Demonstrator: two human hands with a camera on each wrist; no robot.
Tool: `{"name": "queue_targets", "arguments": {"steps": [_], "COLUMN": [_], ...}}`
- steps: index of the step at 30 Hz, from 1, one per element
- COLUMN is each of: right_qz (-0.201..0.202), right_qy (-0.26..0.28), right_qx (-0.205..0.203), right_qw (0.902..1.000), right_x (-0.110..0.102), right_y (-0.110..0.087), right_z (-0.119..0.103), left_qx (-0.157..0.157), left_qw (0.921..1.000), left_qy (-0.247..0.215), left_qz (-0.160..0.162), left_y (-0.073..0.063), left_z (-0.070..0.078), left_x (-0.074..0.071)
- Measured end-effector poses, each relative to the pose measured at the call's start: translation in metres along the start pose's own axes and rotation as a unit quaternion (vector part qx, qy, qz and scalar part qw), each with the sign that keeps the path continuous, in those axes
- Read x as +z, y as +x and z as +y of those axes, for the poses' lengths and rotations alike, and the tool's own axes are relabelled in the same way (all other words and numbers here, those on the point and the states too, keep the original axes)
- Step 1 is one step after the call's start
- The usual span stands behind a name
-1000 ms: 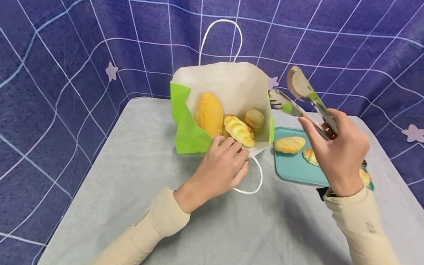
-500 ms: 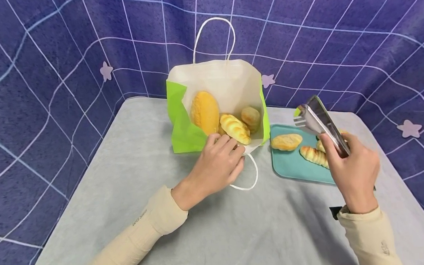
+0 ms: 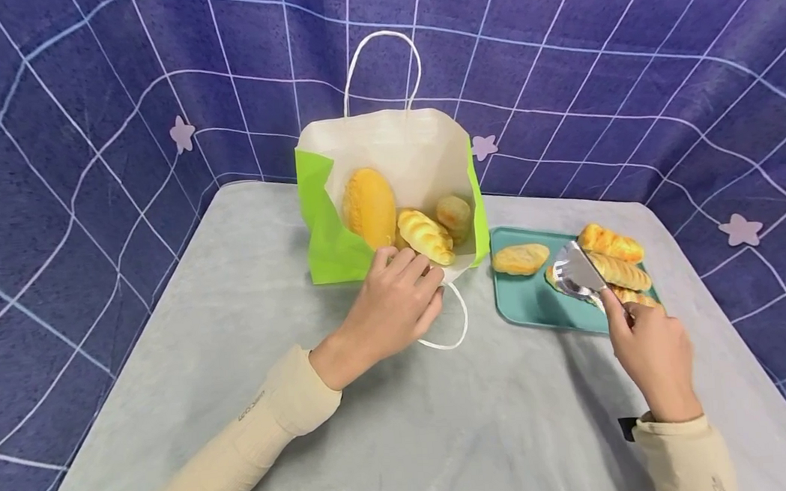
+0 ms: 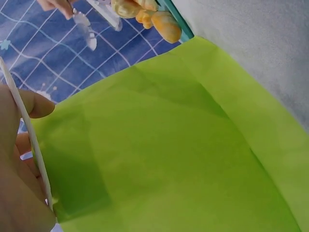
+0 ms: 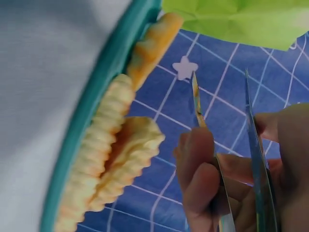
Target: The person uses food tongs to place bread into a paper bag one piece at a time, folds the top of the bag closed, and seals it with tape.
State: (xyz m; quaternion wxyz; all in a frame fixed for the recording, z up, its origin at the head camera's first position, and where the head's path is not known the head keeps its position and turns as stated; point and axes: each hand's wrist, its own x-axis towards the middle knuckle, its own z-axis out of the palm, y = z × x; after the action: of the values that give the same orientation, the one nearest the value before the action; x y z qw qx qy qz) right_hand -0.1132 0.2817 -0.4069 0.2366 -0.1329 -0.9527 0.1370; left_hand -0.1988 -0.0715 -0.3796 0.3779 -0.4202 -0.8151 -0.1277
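A green paper bag (image 3: 328, 246), white inside, stands with its mouth toward me. My left hand (image 3: 396, 301) pinches its front rim; in the left wrist view a white cord handle (image 4: 34, 135) crosses that hand. Inside the bag lie a large yellow bread (image 3: 370, 208), a ridged roll (image 3: 426, 236) and a round bun (image 3: 454, 215). My right hand (image 3: 652, 353) grips metal serving tongs (image 3: 577, 268), whose heads hang over the bread on a teal tray (image 3: 521, 309). The right wrist view shows the two tong arms (image 5: 263, 188) apart, with nothing between their tips.
On the tray, a pale oval roll (image 3: 521, 259) lies at the left, and several ridged breads (image 3: 612, 245) cluster at the right. A blue grid-patterned cloth (image 3: 242, 97) hangs behind the grey-covered table (image 3: 444, 422).
My right hand has swung the tongs from raised beside the bag down and over the tray, turning them as they came. My left hand keeps its grip on the bag rim.
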Motion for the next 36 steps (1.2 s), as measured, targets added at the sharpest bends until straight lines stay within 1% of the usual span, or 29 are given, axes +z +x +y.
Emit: {"name": "queue_targets", "arguments": {"steps": [3,7,10,13,20,26,32,36], "right_qz": [-0.06,-0.141,-0.183,-0.207,-0.224,-0.245,-0.234,-0.241], "right_qy": [-0.002,-0.009,-0.018,-0.027,-0.038,-0.044,-0.042,-0.04], "right_qx": [0.007,0.016,0.014,0.012,0.004,0.01,0.009,0.018], "right_qw": [0.9981,0.9898,0.9829,0.9778,0.9738,0.9685,0.9713,0.9696], "right_x": [0.002,0.006,0.009,0.013,0.023,0.032,0.041,0.044], "right_y": [-0.002,-0.001,0.003,0.008,0.019,0.033,0.044,0.048], "right_z": [0.007,0.01,0.009,0.007,0.002,-0.006,-0.013,-0.017], "left_qx": [0.002,0.002,-0.001,-0.003,-0.002,-0.002,-0.002,-0.001], "left_qw": [1.0,1.0,1.0,1.0,1.0,1.0,1.0,1.0], "left_qy": [0.004,0.002,0.001,-0.001,-0.002,0.002,0.0,0.001], "left_qz": [0.002,0.003,0.002,0.001,0.0,-0.001,0.0,-0.001], "left_y": [0.0,0.0,-0.001,-0.002,0.0,-0.001,-0.001,0.0], "left_z": [0.0,0.0,0.0,0.0,-0.001,-0.001,-0.001,0.0], "left_x": [-0.001,0.0,0.001,0.001,0.0,0.0,0.0,0.0]}}
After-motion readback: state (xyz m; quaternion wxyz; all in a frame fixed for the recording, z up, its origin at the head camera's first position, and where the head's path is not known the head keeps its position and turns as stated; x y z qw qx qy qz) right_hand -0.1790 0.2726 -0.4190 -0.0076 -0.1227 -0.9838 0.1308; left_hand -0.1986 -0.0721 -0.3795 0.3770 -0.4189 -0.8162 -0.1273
